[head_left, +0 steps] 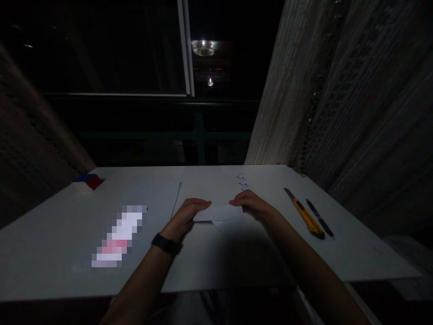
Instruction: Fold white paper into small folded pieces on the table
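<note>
A small white sheet of paper (218,213) is stretched between my two hands above the middle of the table. My left hand (189,214), with a dark watch (164,243) on the wrist, pinches its left end, thumb on top. At the right end my right hand (252,204) grips it the same way, the fingers mostly hidden beneath. One corner of paper points down below the near edge; whether it is a fold or a second piece I cannot tell. Just beyond my right hand lie small paper pieces with dark marks (242,181).
Right of my arm, a yellow utility knife (306,216) with its blade out lies beside a black pen (320,219). White sheets (158,198) and a blurred-out item (118,237) are on the left. A coloured cube (87,182) sits at the table's (209,174) back left. Curtains (277,90) flank a dark window.
</note>
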`<state>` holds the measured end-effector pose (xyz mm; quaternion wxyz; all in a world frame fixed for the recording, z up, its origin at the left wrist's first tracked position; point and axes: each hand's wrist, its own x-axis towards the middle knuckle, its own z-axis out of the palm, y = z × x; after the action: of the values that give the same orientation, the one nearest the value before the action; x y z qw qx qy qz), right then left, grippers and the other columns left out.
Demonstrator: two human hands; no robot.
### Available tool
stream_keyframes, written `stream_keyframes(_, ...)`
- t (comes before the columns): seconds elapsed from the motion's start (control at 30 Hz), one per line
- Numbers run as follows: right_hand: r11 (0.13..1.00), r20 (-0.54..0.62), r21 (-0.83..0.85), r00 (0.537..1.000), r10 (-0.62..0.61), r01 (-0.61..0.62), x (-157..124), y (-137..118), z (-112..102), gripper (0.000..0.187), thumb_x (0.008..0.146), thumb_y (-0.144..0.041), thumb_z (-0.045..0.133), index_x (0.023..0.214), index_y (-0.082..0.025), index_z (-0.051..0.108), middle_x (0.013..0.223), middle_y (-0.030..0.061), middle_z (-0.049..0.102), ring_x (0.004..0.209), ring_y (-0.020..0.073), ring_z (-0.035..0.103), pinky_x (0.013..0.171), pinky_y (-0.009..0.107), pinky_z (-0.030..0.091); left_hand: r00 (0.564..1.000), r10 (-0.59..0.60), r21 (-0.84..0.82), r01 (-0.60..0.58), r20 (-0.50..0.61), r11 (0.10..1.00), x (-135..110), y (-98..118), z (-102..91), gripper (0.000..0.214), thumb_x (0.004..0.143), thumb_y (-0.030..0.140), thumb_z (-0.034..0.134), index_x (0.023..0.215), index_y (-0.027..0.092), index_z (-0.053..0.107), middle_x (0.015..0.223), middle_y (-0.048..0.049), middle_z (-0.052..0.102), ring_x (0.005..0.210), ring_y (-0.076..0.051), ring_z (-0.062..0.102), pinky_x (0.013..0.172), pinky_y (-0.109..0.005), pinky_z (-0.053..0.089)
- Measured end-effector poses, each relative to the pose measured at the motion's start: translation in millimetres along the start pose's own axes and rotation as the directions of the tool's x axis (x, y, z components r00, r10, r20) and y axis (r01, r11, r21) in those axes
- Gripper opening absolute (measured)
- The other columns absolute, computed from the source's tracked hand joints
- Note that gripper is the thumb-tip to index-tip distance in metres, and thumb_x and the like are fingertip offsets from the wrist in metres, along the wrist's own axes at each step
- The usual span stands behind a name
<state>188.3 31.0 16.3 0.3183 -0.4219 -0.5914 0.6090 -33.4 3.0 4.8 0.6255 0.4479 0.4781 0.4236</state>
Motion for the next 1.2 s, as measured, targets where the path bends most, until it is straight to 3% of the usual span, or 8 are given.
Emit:
stream_keyframes(0.17, 0.978, 0.086, 0.205, 0.996, 0.029, -0.047, -4.2, -3.8, 13.7, 0.019, 0.055, -0.025, 0.062, 0.042, -0.014, 0.054, 0.031, -0.0038, 0.041, 0.03, 0.0074, 0.037, 0.035, 0.021, 0.03, 0.994, -0.113, 0.001, 0.113, -0.003, 0.994, -4.2, 4.7, 0.2, 0.028, 0.058, 0.025, 0.073, 0.083, 0.014, 0.067, 0.076, -0.0045, 0.063, 0.068, -0.015, 0.056, 0.057, -0.023, 0.044)
stream_keyframes(0.33, 0.935, 0.179, 0.339, 0.983, 0.042, -0.102, -6.0, -5.6, 26.3, 0.026, 0.056, -0.023, 0.057, 0.035, -0.017, 0.043, 0.029, -0.0046, 0.037, 0.029, 0.0069, 0.033, 0.035, 0.022, 0.032, 0.991, -0.126, 0.004, 0.126, 0.047, 0.992, -4.2, 3.5, 0.9, 0.028, 0.059, 0.029, 0.074, 0.08, 0.014, 0.064, 0.069, -0.0017, 0.06, 0.06, -0.012, 0.053, 0.053, -0.021, 0.044)
stream_keyframes(0.57, 0.962, 0.171, 0.242, 0.982, 0.084, -0.125, -7.6, -7.9, 24.6, 0.016, 0.057, -0.026, 0.065, 0.055, -0.012, 0.06, 0.045, 0.0005, 0.055, 0.042, 0.0113, 0.05, 0.046, 0.024, 0.04, 0.999, -0.037, -0.105, 0.034, -0.024, 0.994, -0.1, 2.3, -0.1, 0.039, 0.059, 0.029, 0.076, 0.091, 0.016, 0.06, 0.074, -0.0022, 0.062, 0.059, -0.011, 0.057, 0.05, -0.019, 0.044)
stream_keyframes(0.73, 0.999, 0.079, 0.026, 0.997, 0.025, -0.027, -8.4, -9.2, 27.0, 0.025, 0.057, -0.032, 0.07, 0.05, -0.01, 0.06, 0.043, -0.0028, 0.05, 0.042, 0.0067, 0.041, 0.045, 0.021, 0.029, 0.999, 0.04, -0.123, -0.043, -0.021, 0.991, -2.1, 3.7, 1.2, 0.033, 0.061, 0.03, 0.075, 0.087, 0.015, 0.059, 0.067, -0.001, 0.06, 0.053, -0.01, 0.056, 0.043, -0.017, 0.042)
stream_keyframes(0.83, 0.996, -0.06, -0.062, 0.996, -0.064, 0.061, -1.4, -3.0, 30.0, 0.029, 0.059, -0.038, 0.07, 0.054, -0.01, 0.063, 0.046, -0.0014, 0.053, 0.045, 0.008, 0.042, 0.047, 0.022, 0.03, 0.998, 0.061, -0.246, -0.059, -0.002, 0.967, -3.3, 5.0, 1.4, 0.031, 0.067, 0.037, 0.07, 0.087, 0.016, 0.059, 0.068, -0.0013, 0.06, 0.055, -0.011, 0.058, 0.045, -0.019, 0.045)
stream_keyframes(0.93, 0.986, -0.255, -0.099, 0.954, -0.158, 0.137, 6.5, 4.3, 34.4, 0.035, 0.064, -0.044, 0.064, 0.057, -0.01, 0.064, 0.048, -0.0004, 0.055, 0.046, 0.0096, 0.045, 0.047, 0.023, 0.032, 0.998, 0.043, -0.346, -0.022, 0.051, 0.938, -2.7, 4.3, 2.0, 0.032, 0.068, 0.041, 0.068, 0.084, 0.015, 0.059, 0.069, -0.0034, 0.062, 0.058, -0.013, 0.06, 0.051, -0.022, 0.049)
stream_keyframes(1.0, 0.972, -0.328, -0.151, 0.919, -0.22, 0.178, 9.3, 7.7, 38.0, 0.036, 0.066, -0.046, 0.061, 0.059, -0.011, 0.065, 0.049, 0.0002, 0.056, 0.048, 0.0113, 0.048, 0.047, 0.023, 0.033, 0.999, 0.036, -0.276, -0.026, 0.029, 0.961, -1.5, 1.9, 2.9, 0.031, 0.064, 0.037, 0.072, 0.077, 0.013, 0.06, 0.067, -0.004, 0.062, 0.057, -0.013, 0.06, 0.052, -0.022, 0.049)
stream_keyframes(1.2, 0.984, -0.27, -0.104, 0.948, -0.169, 0.145, 9.0, 12.2, 42.5, 0.034, 0.059, -0.044, 0.068, 0.062, -0.011, 0.065, 0.054, 0.0025, 0.061, 0.05, 0.0131, 0.054, 0.05, 0.024, 0.039, 0.983, 0.117, -0.136, -0.136, -0.14, 0.981, 2.6, -5.6, 3.8, 0.031, 0.058, 0.034, 0.076, 0.054, 0.013, 0.054, 0.05, 0.0002, 0.057, 0.041, -0.008, 0.051, 0.043, -0.019, 0.041)
